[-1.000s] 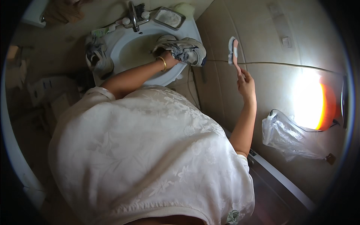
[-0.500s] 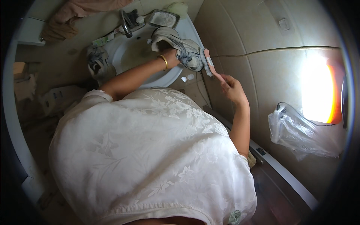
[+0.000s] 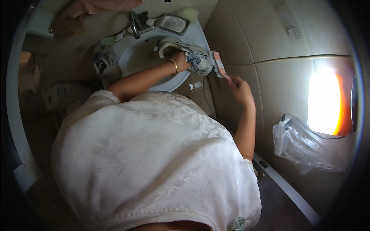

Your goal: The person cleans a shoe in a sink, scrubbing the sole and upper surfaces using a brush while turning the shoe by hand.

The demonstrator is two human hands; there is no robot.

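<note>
A grey and white sneaker [image 3: 200, 66] is held over the right side of the white washbasin [image 3: 185, 81]. My left hand [image 3: 180, 61] is closed on it, with the fingers partly hidden by the shoe. At the shoe's toe end is a pink scrubbing brush [image 3: 219, 64], its pale bristles against or very close to the sole. My right hand [image 3: 241, 89] grips the brush by its handle. The other sneaker [image 3: 105, 64] stands on the basin's left edge, its opening toward me.
A metal faucet [image 3: 135, 27] rises at the back of the basin. Beside it sits a rectangular dish [image 3: 173, 24] of white powder. Tiled wall [image 3: 237, 42] borders the basin on the right. A clear plastic bag [image 3: 304, 148] hangs there below a bright light [image 3: 325, 104].
The view has shifted a little, so everything sits slightly lower in it. Both hands keep hold of the sneaker and the brush, which stays at the toe end.
</note>
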